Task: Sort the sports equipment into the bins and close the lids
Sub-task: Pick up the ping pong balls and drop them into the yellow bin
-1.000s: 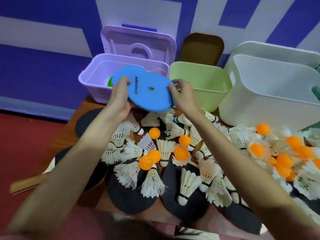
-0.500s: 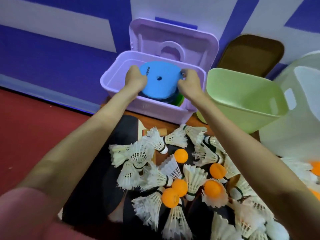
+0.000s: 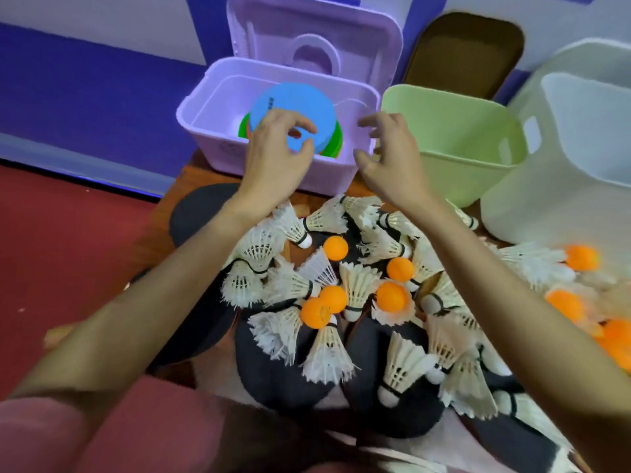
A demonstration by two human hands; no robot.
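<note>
A blue disc lies on top of green and orange discs inside the purple bin, whose lid stands open behind it. My left hand hovers over the bin's front wall with loosely curled fingers and holds nothing. My right hand is beside it, also empty, fingers spread and relaxed. White shuttlecocks and orange balls are piled on black paddles below my arms.
A green bin with a brown lid behind it stands right of the purple one. A large white bin is at the far right. More orange balls lie at the right edge. Red floor lies to the left.
Both hands lowered the blue disc into the purple bin, let go of it and drew back toward me.
</note>
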